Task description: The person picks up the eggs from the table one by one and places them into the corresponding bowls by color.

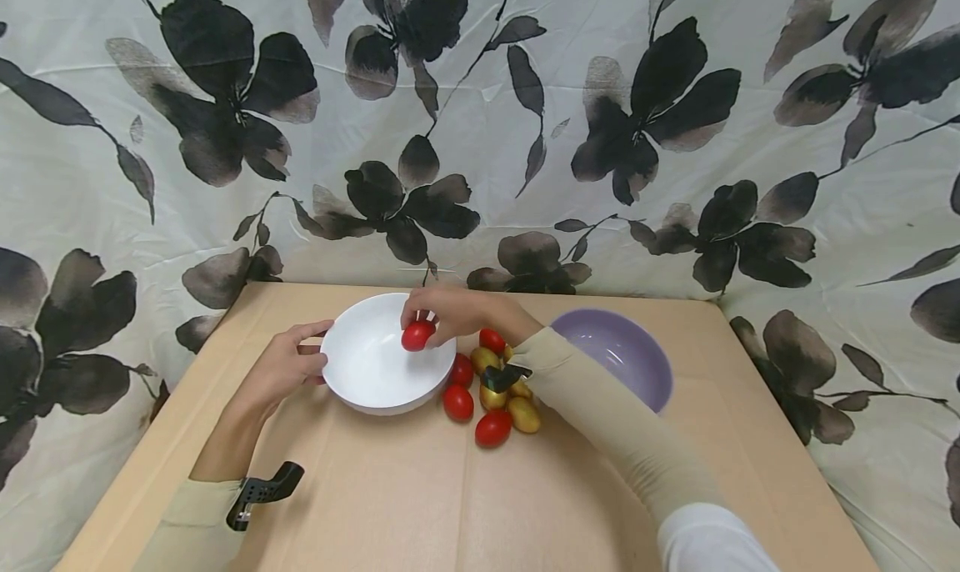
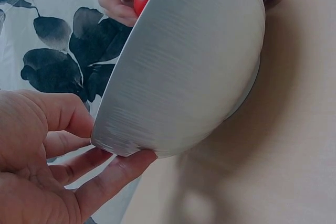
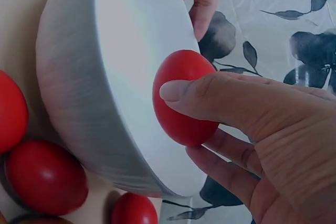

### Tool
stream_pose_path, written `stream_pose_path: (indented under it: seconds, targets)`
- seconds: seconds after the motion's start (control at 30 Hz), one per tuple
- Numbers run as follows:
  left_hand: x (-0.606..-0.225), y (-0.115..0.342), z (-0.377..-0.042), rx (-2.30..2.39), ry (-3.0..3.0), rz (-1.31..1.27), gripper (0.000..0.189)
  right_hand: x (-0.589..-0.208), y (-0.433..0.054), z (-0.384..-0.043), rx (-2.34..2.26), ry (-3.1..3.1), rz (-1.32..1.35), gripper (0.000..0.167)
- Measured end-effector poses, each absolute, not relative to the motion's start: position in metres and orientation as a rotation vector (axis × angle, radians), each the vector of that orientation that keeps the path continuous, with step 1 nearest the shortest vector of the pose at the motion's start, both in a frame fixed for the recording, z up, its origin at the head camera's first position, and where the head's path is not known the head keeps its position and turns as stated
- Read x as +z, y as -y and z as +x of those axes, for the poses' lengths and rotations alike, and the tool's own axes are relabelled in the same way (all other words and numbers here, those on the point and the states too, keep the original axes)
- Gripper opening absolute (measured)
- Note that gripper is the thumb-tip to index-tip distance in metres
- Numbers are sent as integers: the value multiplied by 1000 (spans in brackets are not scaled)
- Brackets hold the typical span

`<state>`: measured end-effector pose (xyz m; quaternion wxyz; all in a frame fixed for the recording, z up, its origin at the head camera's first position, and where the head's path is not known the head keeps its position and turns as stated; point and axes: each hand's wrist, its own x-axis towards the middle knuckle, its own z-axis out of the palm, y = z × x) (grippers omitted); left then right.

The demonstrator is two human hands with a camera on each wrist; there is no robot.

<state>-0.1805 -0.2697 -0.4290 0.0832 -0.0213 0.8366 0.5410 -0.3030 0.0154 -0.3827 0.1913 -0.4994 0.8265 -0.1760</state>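
A white bowl (image 1: 367,380) stands on the table left of centre. My left hand (image 1: 285,368) holds its left rim, the thumb at the edge and fingers against the outer wall (image 2: 194,56). Over the right part of the bowl, my right hand (image 1: 457,312) pinches a smooth, oval red tomato (image 3: 184,129) between thumb and fingers. Several more red tomatoes (image 1: 492,429) lie just right of the bowl. Mixed in beside them are several yellowish-brown oval pieces that look like small potatoes (image 1: 523,415), partly hidden by the right wrist.
A purple bowl (image 1: 652,359) stands at the right rear, partly covered by my right forearm. The light wooden table (image 1: 390,497) extends toward me. A white cloth with dark flowers (image 1: 525,138) hangs behind the table's far edge.
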Motion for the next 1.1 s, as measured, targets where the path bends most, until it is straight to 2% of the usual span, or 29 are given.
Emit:
stream_pose_path:
  seconds: [1.1]
  targets:
    - [-427,268,-179,1624,-2494,-69,67,-422,21,-291,-283,-2217,-1315,34]
